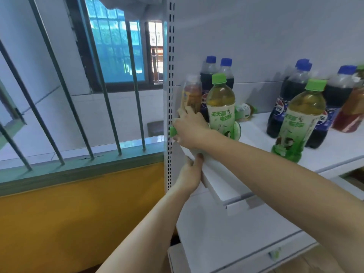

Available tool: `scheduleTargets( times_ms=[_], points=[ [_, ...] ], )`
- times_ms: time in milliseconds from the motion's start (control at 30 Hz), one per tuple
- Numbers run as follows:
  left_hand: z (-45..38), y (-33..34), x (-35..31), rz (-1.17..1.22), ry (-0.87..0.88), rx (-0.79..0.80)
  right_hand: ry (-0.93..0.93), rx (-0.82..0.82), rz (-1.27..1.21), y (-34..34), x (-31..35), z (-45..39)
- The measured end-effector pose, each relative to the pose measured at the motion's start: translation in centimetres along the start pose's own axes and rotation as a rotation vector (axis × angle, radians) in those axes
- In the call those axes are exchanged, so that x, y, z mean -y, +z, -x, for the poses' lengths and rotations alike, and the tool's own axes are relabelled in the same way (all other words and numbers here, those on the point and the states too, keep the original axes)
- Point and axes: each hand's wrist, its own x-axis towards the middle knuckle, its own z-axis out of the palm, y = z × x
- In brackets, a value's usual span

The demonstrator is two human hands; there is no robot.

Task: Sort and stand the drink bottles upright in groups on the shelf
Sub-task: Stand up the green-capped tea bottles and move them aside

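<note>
This looks like a small shop, or a room set up like one. A white metal shelf point(226, 186) with a slotted upright post point(171, 75) carries soft drink bottles: cola bottles point(208, 75) at the far side, green tea bottles point(221, 101) nearer. On the left is a barred window point(116, 52) and a tiled wall point(118, 107).

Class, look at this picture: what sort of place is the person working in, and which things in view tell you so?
Probably a small shop or a mock-up of one. A white retail shelf hangs on a slotted metal upright, and it carries branded stock: cola bottles and green-capped tea bottles. A barred window suggests an ordinary room.
</note>
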Motion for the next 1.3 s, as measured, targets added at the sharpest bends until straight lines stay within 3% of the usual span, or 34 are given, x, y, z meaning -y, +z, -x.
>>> scheduleTargets(
  times_ms=[967, 1300],
  points=[
    [0.5, 0.6, -0.1, 0.066, -0.011, -0.021, -0.133, -0.170, -0.044, 1.7, -1.5, 1.1],
    [0.1, 0.6, 0.3, 0.057, -0.027, -0.029, -0.056, -0.225, -0.133, -0.7, -2.6, 0.4]
  ],
)
